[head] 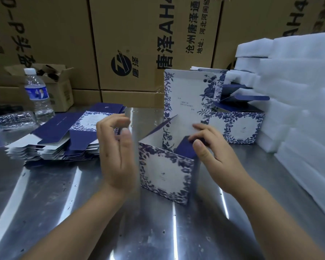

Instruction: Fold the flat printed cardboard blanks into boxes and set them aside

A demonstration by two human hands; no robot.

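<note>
**Head view: one box half folded at centre of table**

Head view, items as I see them from my station:

1. Metal table (pixel 45 194), reflective, carries all that follows.
2. Box (pixel 165 173), blue floral print, standing upright at centre near me; top open, tall lid panel (pixel 186 94) raised at its far side.
3. Right hand (pixel 214 152), at the box's top right corner; thumb and fingers pinch the navy side flap (pixel 184 149), which tilts inward over the opening.
4. Left hand (pixel 116 152), blurred, just left of the box and not touching it; fingers loosely curled, holding nothing.
5. Stack of flat blanks (pixel 64 139), left of centre, fanned unevenly.
6. Second folded box (pixel 236 126), far right behind the first, its navy top flaps standing open.
7. White foam slabs (pixel 298 109), piled along the right edge.
8. Water bottle (pixel 38 94), upright, far left.
9. Clear plastic tray (pixel 13 119), beside the bottle; its contents too blurred to tell.
10. Brown shipping cartons (pixel 131 44), printed, walling the far side.
</note>
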